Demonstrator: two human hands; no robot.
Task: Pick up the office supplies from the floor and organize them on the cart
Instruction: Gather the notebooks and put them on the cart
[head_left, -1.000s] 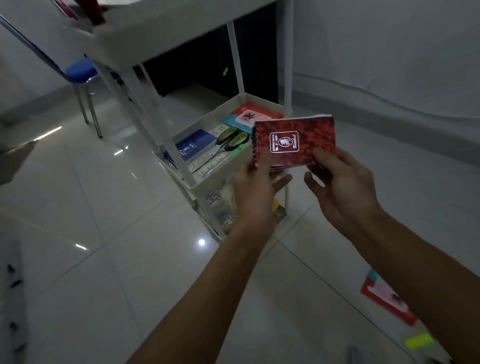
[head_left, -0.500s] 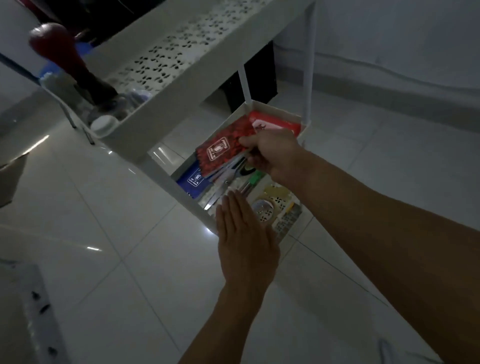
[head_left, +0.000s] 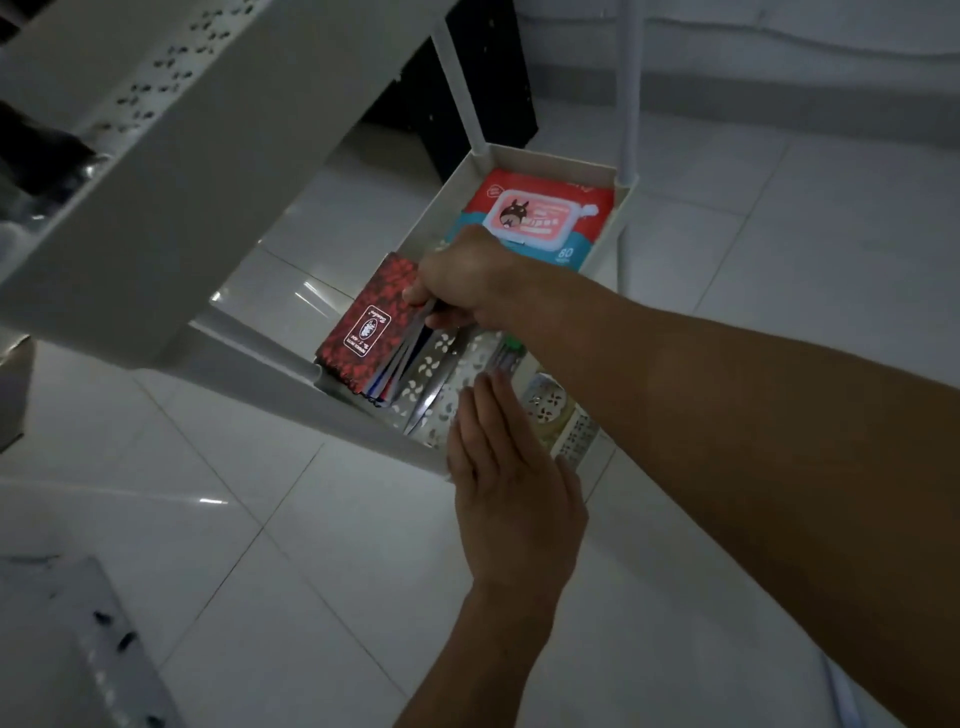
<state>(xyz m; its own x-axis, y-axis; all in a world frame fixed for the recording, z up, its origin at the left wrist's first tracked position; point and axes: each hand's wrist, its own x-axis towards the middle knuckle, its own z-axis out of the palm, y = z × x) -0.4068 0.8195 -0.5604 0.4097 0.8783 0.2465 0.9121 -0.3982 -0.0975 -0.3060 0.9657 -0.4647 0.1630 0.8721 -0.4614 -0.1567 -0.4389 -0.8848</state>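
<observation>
Two hands work at the white cart's middle tray (head_left: 524, 156), close under the upper tray (head_left: 171, 171). Around the cart lies bare tiled floor (head_left: 218, 519). The right hand (head_left: 467, 280) pinches the red patterned notebook (head_left: 369, 322) by its upper edge, tilted, its lower end inside the tray's near-left part with a few thin booklets fanned beside it. The left hand (head_left: 511, 499) is flat, fingers straight and together, over the tray's front rim. At the tray's far end lies a wipes pack (head_left: 540, 218); green-capped pens (head_left: 506, 353) lie on the perforated bottom.
</observation>
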